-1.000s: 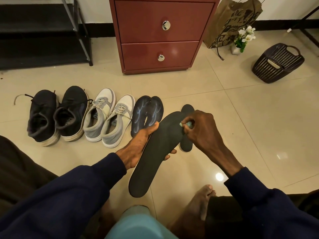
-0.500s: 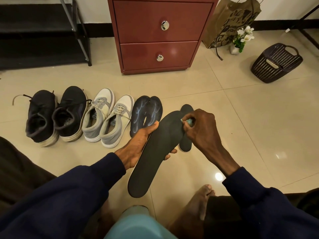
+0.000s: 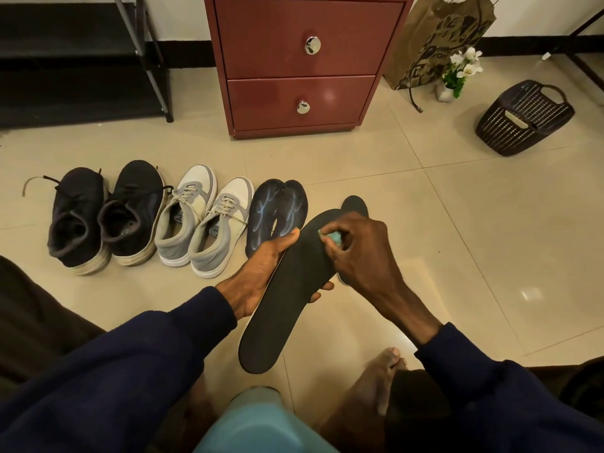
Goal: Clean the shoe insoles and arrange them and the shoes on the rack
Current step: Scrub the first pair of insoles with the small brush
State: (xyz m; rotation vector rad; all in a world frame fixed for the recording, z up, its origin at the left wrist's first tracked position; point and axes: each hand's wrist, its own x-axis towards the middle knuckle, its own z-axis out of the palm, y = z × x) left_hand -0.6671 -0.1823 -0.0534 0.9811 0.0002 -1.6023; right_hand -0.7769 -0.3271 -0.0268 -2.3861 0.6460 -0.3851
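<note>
So the person is working low over the floor point(image 3: 457, 240), and the rack point(image 3: 65, 44) is sitting way off at the far left, well apart from both hands, with the shoe row lying between. That row is running left to right: black pair point(image 3: 104, 217), grey pair point(image 3: 202, 223), then dark slip-ons point(image 3: 277, 210).

The bit that matters is the insole point(image 3: 284, 305). It's being held up off the floor, its long axis slanting from the near end by the person's knees, up and away to the right toward the far end. The left hand point(image 3: 261, 273) is gripping it around the middle from the left edge, thumb on top and fingertips peeking out on the right edge. The right hand point(image 3: 356, 250) is pinching a small teal cloth point(image 3: 335, 237) and pressing it onto the far end.

That's leaving nearly the whole length of the insole lying toward the person from the cloth, so the next stroke is probably going to be a pull down along that long axis, with the left hand bracing against it.

A second insole point(image 3: 354, 204) is lying on the floor just behind the right hand, mostly hidden. Nothing's looking racked yet, and the left hand is the nearer one to the rack.
</note>
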